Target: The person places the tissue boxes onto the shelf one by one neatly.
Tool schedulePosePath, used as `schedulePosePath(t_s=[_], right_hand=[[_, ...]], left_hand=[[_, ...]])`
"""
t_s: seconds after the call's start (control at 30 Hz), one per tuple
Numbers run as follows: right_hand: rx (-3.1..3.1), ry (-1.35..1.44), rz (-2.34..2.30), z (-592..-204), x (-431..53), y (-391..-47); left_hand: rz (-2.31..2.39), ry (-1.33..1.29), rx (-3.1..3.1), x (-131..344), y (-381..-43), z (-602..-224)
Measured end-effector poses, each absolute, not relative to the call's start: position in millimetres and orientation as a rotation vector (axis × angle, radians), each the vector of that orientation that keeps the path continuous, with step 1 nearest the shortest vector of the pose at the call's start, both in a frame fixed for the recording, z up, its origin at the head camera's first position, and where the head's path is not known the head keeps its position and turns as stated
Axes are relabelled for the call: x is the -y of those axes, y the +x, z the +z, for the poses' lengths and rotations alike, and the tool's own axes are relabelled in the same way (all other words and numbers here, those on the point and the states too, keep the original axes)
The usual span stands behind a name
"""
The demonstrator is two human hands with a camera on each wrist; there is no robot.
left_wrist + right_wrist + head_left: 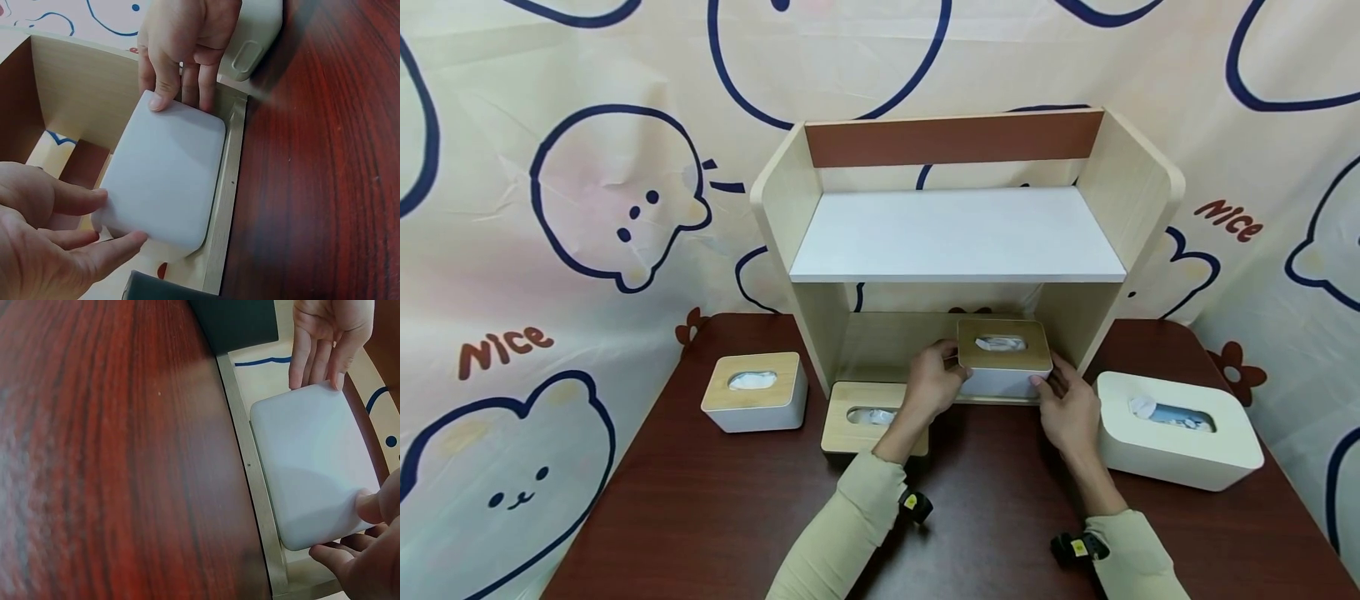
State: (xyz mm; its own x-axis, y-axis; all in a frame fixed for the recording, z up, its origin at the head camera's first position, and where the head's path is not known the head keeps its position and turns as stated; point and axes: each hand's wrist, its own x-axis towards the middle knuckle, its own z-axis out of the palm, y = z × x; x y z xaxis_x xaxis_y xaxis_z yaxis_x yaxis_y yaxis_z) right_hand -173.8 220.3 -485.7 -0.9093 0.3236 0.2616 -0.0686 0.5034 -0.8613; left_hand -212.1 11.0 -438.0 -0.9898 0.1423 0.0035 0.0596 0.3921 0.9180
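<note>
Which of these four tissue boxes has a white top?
The large tissue box on the far right, beside the right hand; the held box, leftmost box and partly covered box have wood-toned tops.

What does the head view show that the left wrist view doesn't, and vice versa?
Head view only: the wooden lid of the held box, and the wood-topped box at the far left.
Left wrist view only: an oval outline on the large white box.
Both: the left hand and right hand on the held box, and the shelf unit.
</note>
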Motion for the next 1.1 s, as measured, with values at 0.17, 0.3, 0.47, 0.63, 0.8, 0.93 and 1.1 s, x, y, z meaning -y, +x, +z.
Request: schedulePosePath(t_s=[0.17,0.3,0.47,0.63,0.8,0.93,1.1], right_hand=[[2.38,-0.218,1.395,-483.9,-219.9,-173.2],[2.385,-0.23,1.417,-482.8,-219.7,-171.3],[2.356,-0.225,1.467,-479.1,-218.8,-161.8],[2.308,-0.184,1.48,-470.0,-215.4,-146.7],[2.317,-0.139,1.398,-461.9,-209.1,-133.1],[2.305,-0.102,1.366,-457.5,-201.5,-124.5],[2.271,-0.002,1.41,-455.4,-187.5,-117.5]], left_hand=[[1.683,0.185,-2.54,-9.9,-211.0,-437.2],[1.668,0.186,-2.56,-8.7,-209.3,-436.2],[1.648,0.232,-2.601,-2.9,-201.6,-431.4],[1.648,0.294,-2.617,9.7,-190.9,-425.6],[1.695,0.315,-2.608,28.4,-181.6,-423.4],[1.737,0.337,-2.606,45.1,-174.3,-421.8],[1.808,0.335,-2.548,66.1,-163.3,-419.2]])
